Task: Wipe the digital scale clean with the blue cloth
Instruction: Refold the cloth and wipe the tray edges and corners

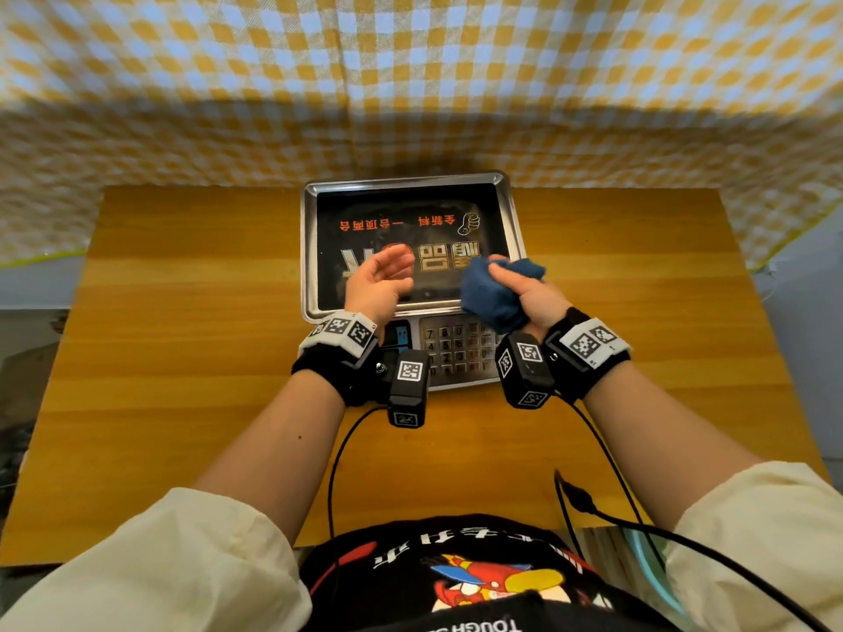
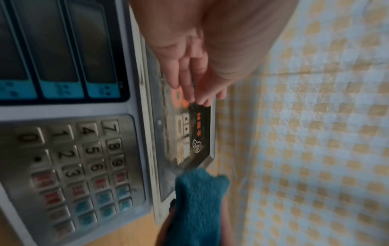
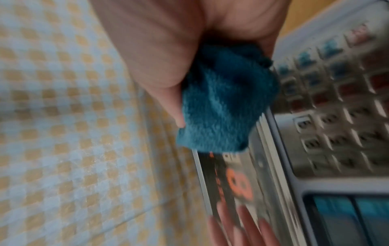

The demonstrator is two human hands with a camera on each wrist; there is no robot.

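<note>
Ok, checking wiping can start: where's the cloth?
Head view: the cloth is bunched in the right hand, over the scale tray's near-right corner.

blue cloth (image 1: 495, 289): deep blue
scale tray (image 1: 513, 212): silver rim, black sheet with orange lettering
keypad (image 1: 456, 353): grey keys, plus red and blue ones
tabletop (image 1: 182, 358): honey-brown wood grain
backdrop (image 1: 410, 61): yellow-and-white check

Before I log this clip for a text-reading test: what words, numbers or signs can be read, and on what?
"0" to "9": keypad of the digital scale.
"TOUGH": shirt, upside down, cut off.
Orange and white Chinese print on the weighing pan: upside down, partly hidden, not safely readable.
Coloured keys, display labels: blurred.
Blue cloth: none.
</note>
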